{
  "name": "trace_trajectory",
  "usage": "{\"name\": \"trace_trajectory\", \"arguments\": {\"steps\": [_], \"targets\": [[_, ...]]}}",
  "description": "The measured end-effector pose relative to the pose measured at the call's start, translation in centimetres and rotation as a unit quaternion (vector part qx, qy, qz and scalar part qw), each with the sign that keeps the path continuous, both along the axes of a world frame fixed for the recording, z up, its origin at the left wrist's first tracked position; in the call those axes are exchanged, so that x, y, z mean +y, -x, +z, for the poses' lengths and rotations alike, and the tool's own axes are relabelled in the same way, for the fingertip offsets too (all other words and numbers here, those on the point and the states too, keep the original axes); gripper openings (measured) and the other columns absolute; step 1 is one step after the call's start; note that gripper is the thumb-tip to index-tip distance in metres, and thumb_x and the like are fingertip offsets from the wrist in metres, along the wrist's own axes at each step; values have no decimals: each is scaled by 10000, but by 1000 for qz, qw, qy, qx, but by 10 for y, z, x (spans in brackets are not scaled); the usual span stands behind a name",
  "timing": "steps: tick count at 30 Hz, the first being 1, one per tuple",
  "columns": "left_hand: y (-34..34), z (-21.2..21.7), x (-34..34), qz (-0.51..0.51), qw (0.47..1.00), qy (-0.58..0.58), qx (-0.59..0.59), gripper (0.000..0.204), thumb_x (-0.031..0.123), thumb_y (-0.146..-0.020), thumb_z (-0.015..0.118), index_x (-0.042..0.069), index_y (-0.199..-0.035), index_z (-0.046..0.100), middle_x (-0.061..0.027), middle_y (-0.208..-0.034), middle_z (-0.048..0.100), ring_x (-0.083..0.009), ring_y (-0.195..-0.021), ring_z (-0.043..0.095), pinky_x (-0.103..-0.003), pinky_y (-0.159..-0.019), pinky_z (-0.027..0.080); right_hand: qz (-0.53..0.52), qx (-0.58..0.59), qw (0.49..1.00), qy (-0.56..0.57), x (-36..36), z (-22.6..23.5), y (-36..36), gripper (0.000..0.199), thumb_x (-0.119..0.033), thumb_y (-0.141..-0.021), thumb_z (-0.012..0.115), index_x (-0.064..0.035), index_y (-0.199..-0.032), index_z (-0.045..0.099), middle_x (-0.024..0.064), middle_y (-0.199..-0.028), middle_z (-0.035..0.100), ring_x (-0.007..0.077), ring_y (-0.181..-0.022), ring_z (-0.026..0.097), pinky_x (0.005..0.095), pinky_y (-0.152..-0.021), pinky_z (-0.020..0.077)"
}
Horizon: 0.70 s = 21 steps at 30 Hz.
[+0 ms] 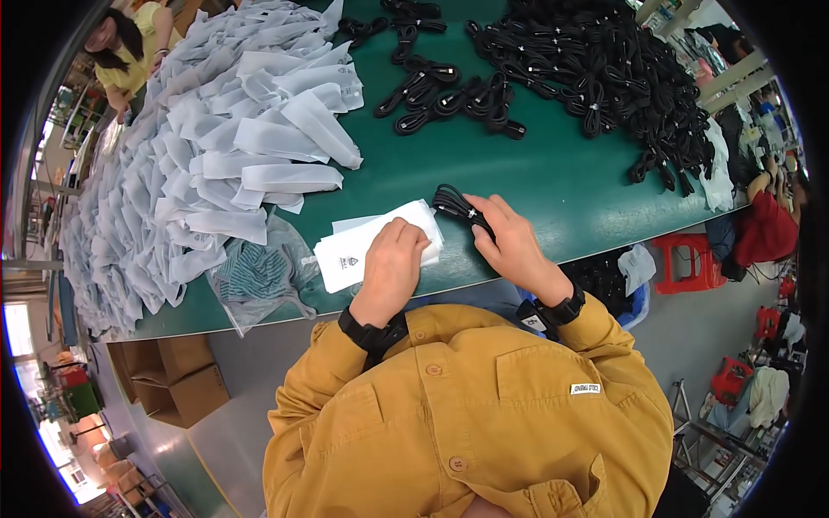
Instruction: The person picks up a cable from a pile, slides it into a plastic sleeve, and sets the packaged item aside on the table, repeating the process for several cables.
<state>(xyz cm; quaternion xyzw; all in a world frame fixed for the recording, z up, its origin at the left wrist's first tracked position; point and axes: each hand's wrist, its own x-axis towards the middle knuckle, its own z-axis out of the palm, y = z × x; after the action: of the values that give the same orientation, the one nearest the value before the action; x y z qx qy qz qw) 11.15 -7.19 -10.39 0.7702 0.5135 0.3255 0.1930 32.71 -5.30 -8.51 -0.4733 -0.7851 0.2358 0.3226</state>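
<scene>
My right hand [515,246] grips a coiled black cable [453,204] between thumb and fingers, just above the green table. Beside it, my left hand [394,266] has its fingers curled together at the open-looking edge of the top white bag [338,261]. That bag lies on a small stack of flat white bags near the table's front edge. The cable's looped end points away from me, close to the right end of the stack. My left fingertips are partly hidden by the hand itself.
A large heap of filled white bags [250,129] covers the left of the green table [406,164]. Bundled black cables [596,69] are piled at the far right. A clear plastic bag [259,276] lies left of the stack. A red stool [688,262] stands beyond the right edge.
</scene>
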Motion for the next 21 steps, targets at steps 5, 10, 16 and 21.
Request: {"name": "trace_trajectory", "arguments": {"steps": [5,10,16,21], "targets": [[1,3,-2,44,989,78,-117,87,-6,-844,678,-14,-883,601,-86,-802,586,-226,-685,579,-312,-647,480,33,-27,997,-69,-8,6,-4,528,18,-805,623,-74,-1320,556,118,-918,546,306,-750,576,389,-630,484],[6,11,-2,71,960,187,-194,60,-21,-864,651,-21,-891,598,-66,-800,590,-175,-689,565,-280,-666,470,60,-79,983,-155,-9,5,-8,544,32,-767,647,-83,-1296,588,89,-889,541,255,-727,575,355,-614,488],[7,14,-4,29,972,120,-202,94,-29,-840,675,-6,-878,592,-69,-850,588,-174,-750,573,-282,-695,471,125,-116,974,-149,-9,6,-17,502,24,-759,665,-81,-1249,626,58,-867,544,229,-718,573,332,-634,500],[2,33,-5,-82,993,-52,-62,121,-29,-802,682,23,-865,594,-105,-910,589,-272,-896,579,-338,-757,478,129,230,898,352,-6,-5,-14,413,-3,-816,666,-93,-1218,644,51,-914,564,204,-785,592,301,-692,505]]}}
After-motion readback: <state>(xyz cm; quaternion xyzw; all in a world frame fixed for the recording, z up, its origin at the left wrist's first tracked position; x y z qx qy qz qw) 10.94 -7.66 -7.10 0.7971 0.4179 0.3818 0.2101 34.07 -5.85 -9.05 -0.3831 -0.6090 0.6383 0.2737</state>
